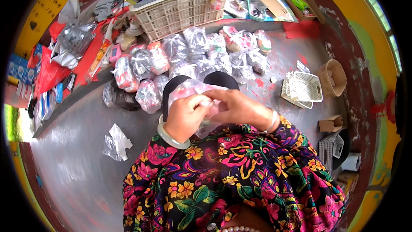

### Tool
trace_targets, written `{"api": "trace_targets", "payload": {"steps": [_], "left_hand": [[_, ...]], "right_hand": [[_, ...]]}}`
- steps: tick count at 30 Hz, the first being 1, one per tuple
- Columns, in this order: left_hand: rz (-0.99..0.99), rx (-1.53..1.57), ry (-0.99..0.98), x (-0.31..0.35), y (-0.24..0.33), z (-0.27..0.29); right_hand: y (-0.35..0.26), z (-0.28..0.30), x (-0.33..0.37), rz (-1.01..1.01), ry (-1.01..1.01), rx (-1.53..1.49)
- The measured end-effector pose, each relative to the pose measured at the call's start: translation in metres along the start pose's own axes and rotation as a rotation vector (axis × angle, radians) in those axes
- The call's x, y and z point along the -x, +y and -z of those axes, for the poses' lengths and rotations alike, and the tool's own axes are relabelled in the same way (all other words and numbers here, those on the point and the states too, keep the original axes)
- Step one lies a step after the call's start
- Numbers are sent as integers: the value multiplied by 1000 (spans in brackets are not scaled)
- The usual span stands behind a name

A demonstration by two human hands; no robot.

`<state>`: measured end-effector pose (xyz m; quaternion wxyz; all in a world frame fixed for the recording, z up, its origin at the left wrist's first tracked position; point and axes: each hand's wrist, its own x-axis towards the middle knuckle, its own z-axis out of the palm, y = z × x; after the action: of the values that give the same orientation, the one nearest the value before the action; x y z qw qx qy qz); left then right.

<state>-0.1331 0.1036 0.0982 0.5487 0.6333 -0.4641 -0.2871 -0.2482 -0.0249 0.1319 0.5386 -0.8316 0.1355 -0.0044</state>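
My left hand point(185, 117) and my right hand point(241, 109) meet over my lap, both closed on the gathered top of a clear plastic bag point(187, 89). Something pink shows through the bag, but I cannot make out what it is. The bag rests against my knees, partly hidden by my fingers. Just beyond my knees stands a group of tied clear bags point(196, 41) with grey, red and pink contents.
Behind the bags is a plastic crate point(178, 13). White baskets point(296, 87) and a brown paper bag point(332, 77) stand at the right. Crumpled plastic point(117, 142) lies on the floor at left. A raised ledge at far left holds a red bag point(49, 71).
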Motion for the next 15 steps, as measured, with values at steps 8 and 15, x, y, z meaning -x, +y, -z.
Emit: {"api": "trace_targets", "payload": {"steps": [8, 15], "left_hand": [[-1, -119, 104, -2, 20, -2], [6, -87, 93, -1, 15, 0]], "right_hand": [[48, -10, -9, 189, 104, -279], [19, 1, 3, -177, -207, -668]]}}
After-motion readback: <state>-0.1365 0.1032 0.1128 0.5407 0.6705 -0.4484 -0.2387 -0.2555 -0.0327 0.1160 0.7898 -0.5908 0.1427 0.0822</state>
